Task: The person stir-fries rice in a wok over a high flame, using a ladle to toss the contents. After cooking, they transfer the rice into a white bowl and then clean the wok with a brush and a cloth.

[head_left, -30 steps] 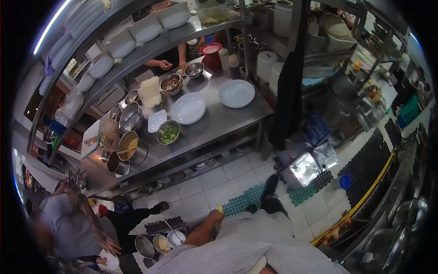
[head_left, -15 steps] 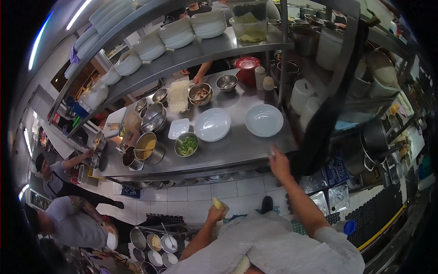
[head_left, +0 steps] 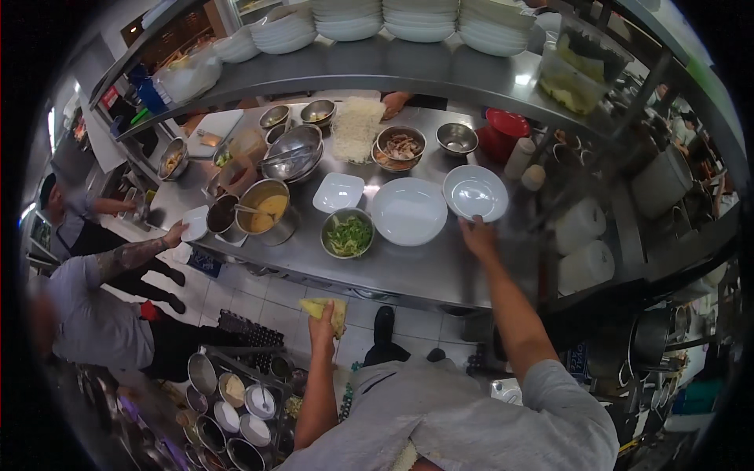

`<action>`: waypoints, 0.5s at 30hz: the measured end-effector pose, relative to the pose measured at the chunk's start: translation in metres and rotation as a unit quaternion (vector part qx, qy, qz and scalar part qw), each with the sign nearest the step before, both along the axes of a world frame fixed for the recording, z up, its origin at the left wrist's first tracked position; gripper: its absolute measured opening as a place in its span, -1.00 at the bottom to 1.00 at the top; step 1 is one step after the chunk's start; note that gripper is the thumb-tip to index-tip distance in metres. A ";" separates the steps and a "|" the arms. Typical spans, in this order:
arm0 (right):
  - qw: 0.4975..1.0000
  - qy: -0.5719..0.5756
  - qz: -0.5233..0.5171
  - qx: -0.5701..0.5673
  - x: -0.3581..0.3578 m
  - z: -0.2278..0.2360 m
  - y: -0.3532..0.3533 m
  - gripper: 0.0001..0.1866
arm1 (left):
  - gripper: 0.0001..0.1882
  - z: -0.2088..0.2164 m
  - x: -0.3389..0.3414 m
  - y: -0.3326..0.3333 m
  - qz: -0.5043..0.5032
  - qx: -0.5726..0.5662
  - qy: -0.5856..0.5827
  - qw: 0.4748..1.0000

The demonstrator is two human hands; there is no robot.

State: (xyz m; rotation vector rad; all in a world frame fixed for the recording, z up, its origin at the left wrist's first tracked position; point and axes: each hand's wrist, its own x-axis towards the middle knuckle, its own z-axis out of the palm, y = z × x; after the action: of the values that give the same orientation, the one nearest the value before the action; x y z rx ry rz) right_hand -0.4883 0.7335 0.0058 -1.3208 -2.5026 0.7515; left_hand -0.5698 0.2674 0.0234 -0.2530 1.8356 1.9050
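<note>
Right grip (head_left: 475, 226): pinching round plate (head_left: 475, 191) by rim.
Left grip (head_left: 322, 318): clasping yellow cloth (head_left: 339, 319).
Round plate: now nearer wide plate (head_left: 409, 210); I judge handling begun.

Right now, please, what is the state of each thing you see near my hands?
Left hand, closed on yellow cloth
Yellow cloth, bunched, held
Right hand, touching near rim of right plate
Right plate, empty
Large plate, empty
Square dish, empty
Greens bowl, filled
Pot, holds yellow sauce, spoon inside
Small steel bowl, looks empty
</note>
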 end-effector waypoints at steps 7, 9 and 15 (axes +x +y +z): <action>0.995 -0.049 -0.089 -0.010 -0.058 0.037 -0.052 -0.09 | -0.53 0.016 -0.118 0.047 -0.013 -0.031 0.053 0.998; 0.994 -0.041 -0.102 -0.006 -0.061 0.040 -0.067 -0.10 | -0.53 0.012 -0.143 0.055 -0.032 -0.050 0.073 0.996; 0.986 -0.008 -0.155 0.056 -0.055 0.023 -0.090 -0.17 | -0.49 -0.046 -0.181 0.076 -0.056 -0.123 0.101 0.986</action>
State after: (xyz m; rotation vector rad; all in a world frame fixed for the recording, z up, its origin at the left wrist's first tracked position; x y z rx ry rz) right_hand -0.5430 0.6431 0.0289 -1.6268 -2.2360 0.5232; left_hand -0.7510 0.3430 -0.0222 -0.0356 2.1722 1.6794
